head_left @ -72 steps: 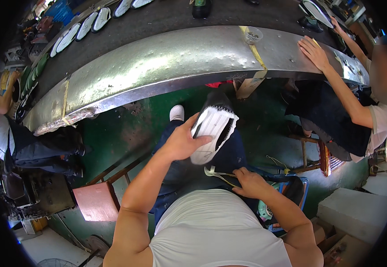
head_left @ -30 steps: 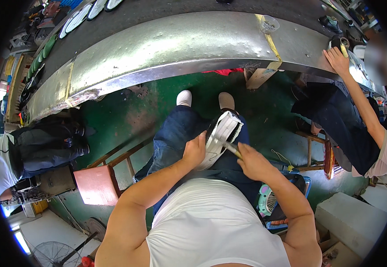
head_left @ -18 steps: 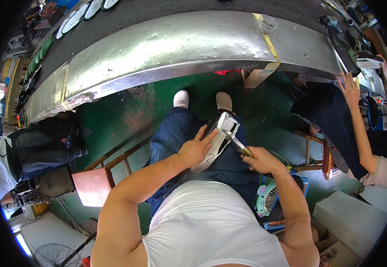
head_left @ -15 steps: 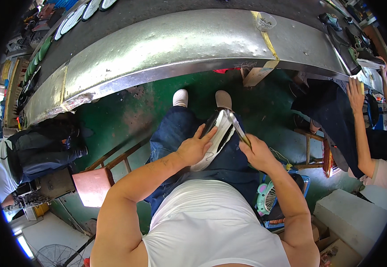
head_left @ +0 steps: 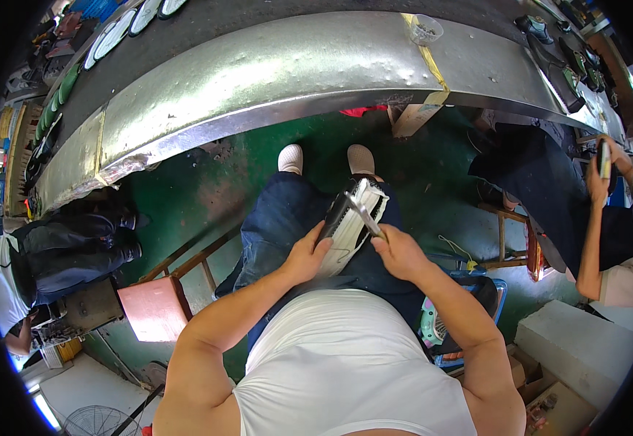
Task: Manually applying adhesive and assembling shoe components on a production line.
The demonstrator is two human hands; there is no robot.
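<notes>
Across my lap lies a shoe upper (head_left: 347, 234), sole side up, with a pale white bottom and a black side; a thin curved thread or wire shows on its pale face. My left hand (head_left: 307, 254) grips its left side near the lower end, thumb over the edge. Closed around a shiny metal hand tool (head_left: 362, 214), my right hand (head_left: 399, 252) is at the shoe's right side. The tool slants up and left across the shoe's upper part, its head near the black edge. Most of its handle is hidden in my fist.
A metal-edged bench (head_left: 258, 69) spans the front, bearing a clear tub (head_left: 425, 30) of small bits. A pink-topped stool (head_left: 154, 306) stands left, a green fan (head_left: 431, 323) right. A person (head_left: 614, 254) works at right, another (head_left: 76, 247) sits at left.
My left hand has slid down and left from the shoe's face to its side. The shoe has turned, showing more black side. My right hand has shifted left, tilting the tool across the shoe.
</notes>
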